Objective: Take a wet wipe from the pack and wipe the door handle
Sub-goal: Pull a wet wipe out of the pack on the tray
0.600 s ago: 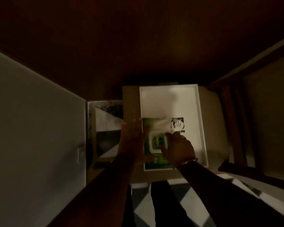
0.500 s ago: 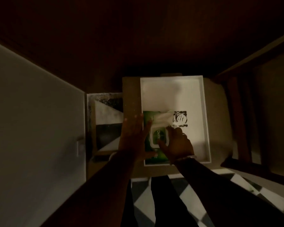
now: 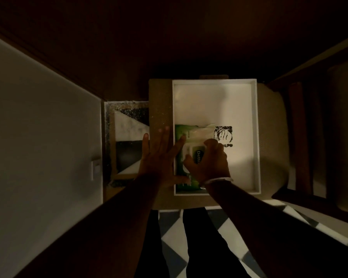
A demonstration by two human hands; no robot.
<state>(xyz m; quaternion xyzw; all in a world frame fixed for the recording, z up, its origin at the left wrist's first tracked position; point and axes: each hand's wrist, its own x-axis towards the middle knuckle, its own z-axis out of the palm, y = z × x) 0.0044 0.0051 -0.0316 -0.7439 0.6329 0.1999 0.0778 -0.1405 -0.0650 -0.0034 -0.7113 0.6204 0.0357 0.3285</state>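
A green wet wipe pack (image 3: 182, 131) lies in the near left corner of a white tray (image 3: 255, 137). My left hand (image 3: 159, 159) lies flat on the pack's left side and the tray's rim, fingers spread. My right hand (image 3: 209, 163) sits over the pack's white flip lid (image 3: 189, 153), fingers pinched on a pale wipe (image 3: 201, 130) that trails away from the pack's far end. No door handle is in view.
The tray rests on a tan stool or box top (image 3: 161, 101). A dark wooden door or panel (image 3: 169, 37) fills the top. A pale wall (image 3: 38, 127) with a switch (image 3: 94, 169) is left, dark wooden furniture (image 3: 301, 137) right, checkered floor (image 3: 175, 233) below.
The view has shifted so the tray sits slightly higher in the frame. My right hand has curled tighter over the lid with the wipe in it. The left hand stays pressed on the pack.
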